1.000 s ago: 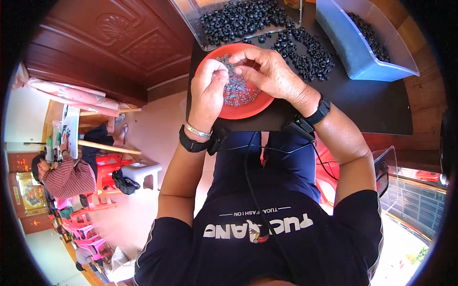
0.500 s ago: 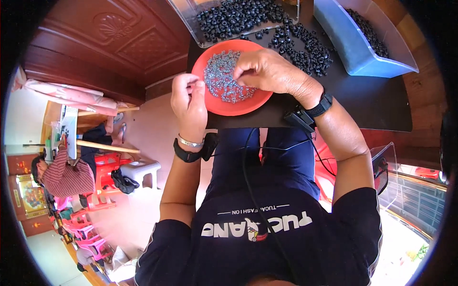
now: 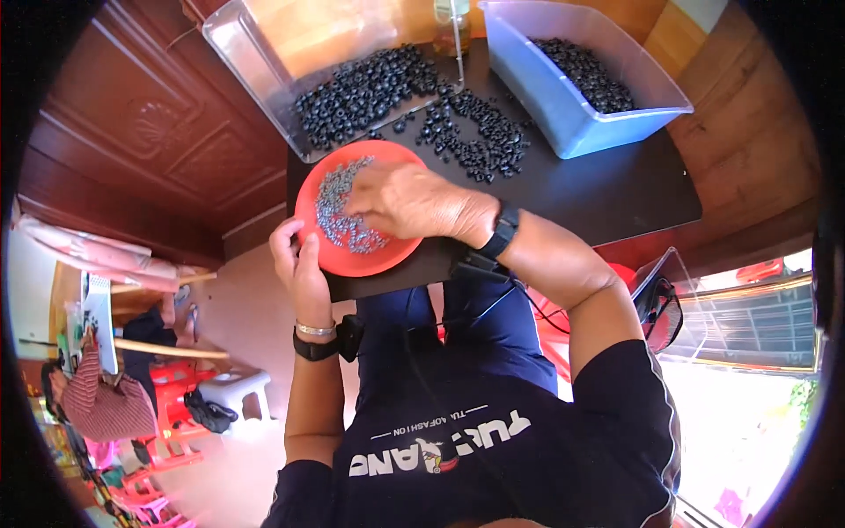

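A shallow round red plate (image 3: 387,258) sits at the near left of the dark table. Small silvery-grey metal pieces (image 3: 339,198) lie spread in it, too small to name. My right hand (image 3: 414,201) reaches into the plate from the right, fingers down among the pieces. Those fingers are smeared by motion, so their grip does not show. At the plate's near left rim is my left hand (image 3: 302,268), its fingers curled and the thumb against the rim. Whatever sits between thumb and fingers cannot be made out.
Small black ring-like parts (image 3: 475,136) lie loose on the table (image 3: 607,194) beyond the plate. More fill a clear tipped bin (image 3: 255,70) and a bluish bin (image 3: 607,132). A small black device (image 3: 475,268) lies by the table's near edge. Another person (image 3: 106,396) sits far left.
The view has shifted, so plate and bins appear lower and farther left. My right hand has moved within the plate, its fingers now blurred. My left hand sits lower along the rim.
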`<state>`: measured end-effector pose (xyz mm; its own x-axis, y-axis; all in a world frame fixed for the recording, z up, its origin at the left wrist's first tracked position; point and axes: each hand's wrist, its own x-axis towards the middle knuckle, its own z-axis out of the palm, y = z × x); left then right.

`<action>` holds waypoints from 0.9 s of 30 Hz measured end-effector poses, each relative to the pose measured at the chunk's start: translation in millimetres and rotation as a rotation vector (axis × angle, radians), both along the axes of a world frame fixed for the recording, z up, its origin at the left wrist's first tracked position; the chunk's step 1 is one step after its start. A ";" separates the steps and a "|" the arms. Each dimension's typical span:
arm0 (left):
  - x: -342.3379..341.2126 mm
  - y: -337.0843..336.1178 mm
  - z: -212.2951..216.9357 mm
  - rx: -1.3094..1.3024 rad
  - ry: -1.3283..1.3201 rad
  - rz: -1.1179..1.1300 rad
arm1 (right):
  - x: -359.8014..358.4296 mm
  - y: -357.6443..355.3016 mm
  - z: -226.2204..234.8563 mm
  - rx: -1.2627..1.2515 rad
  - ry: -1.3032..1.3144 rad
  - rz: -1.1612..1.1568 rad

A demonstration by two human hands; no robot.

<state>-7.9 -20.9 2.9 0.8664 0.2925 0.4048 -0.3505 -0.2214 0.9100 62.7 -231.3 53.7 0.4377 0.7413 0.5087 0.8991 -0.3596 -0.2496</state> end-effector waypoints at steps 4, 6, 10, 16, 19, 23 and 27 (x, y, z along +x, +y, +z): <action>2.2 1.2 -1.0 0.054 -0.020 0.015 | -11.9 9.6 -4.6 -0.104 0.076 0.078; 1.4 3.0 -3.6 0.111 -0.035 0.029 | -9.5 9.5 -11.1 -0.087 0.047 0.066; 0.5 1.9 0.9 0.130 -0.037 0.005 | -4.1 5.7 -13.3 -0.121 -0.035 -0.090; 7.9 1.0 -1.2 0.117 -0.119 0.012 | 6.2 -4.6 2.3 0.044 0.079 -0.159; 8.6 1.0 -1.2 0.045 -0.139 -0.007 | 8.0 -7.1 12.4 0.092 0.073 -0.184; 9.2 4.3 -7.2 0.037 -0.105 -0.004 | 4.0 -5.0 18.8 -0.082 0.099 -0.154; 12.2 6.6 -14.4 0.042 -0.147 -0.003 | -2.2 6.0 18.2 -0.229 0.142 -0.133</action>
<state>4.2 -14.3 -11.5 0.7977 0.2705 0.5390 -0.4798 -0.2568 0.8390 60.5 -225.3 71.9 0.5938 0.7608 0.2617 0.8020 -0.5335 -0.2687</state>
